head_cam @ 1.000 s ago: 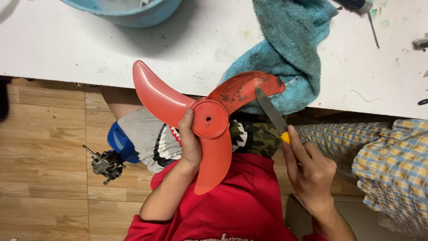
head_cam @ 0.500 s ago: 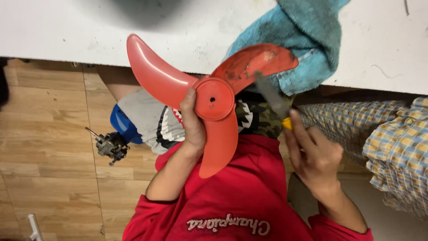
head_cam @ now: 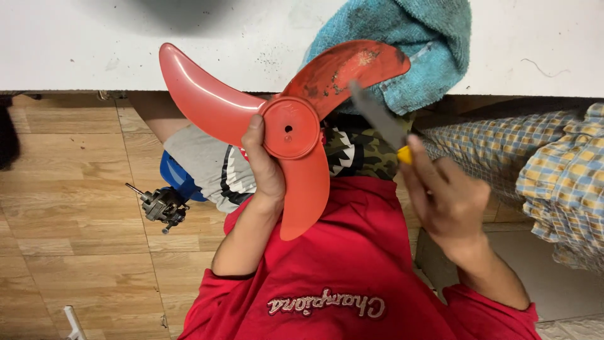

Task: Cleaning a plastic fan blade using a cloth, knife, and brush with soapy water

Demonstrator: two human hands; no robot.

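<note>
Shifted left, fan blade [head_cam: 286,126] gripped by left hand [head_cam: 264,167]; right hand [head_cam: 450,201] clutches knife [head_cam: 377,119].

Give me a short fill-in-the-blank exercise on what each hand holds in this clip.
1. The left hand grips a red fan blade that has ___ vanes.
2. The right hand holds a knife whose handle is ___.
3. The knife's tip lies against the vane that is ___ with grime.
4. A ___ towel lies on the white table.

Missing words: three; yellow; stained; blue
</note>
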